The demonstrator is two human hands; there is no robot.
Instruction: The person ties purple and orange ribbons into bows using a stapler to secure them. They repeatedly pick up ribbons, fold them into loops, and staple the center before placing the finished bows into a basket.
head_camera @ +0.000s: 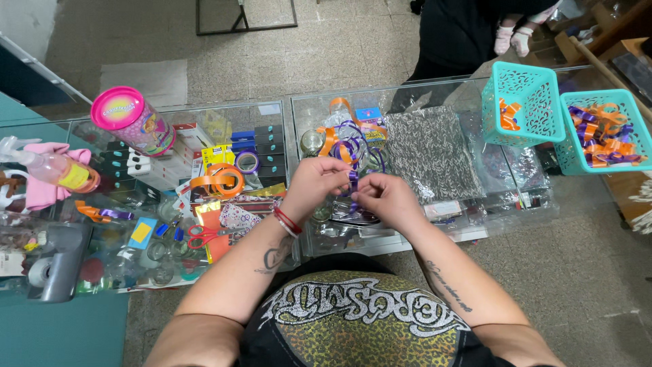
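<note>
Both hands, left [314, 182] and right [384, 197], pinched shut on purple ribbon [353, 178] above glass counter [435, 224]; possibly slipping and uncurling, grip being only fingertip-deep.

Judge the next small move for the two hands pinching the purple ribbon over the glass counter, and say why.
Probably pull the strand snug. The left hand and right hand meet fingertip to fingertip on a purple ribbon whose curls trail loose behind them, together with orange ribbon. Finished orange and purple bows fill the teal basket at the right, so this one looks unfinished.
</note>
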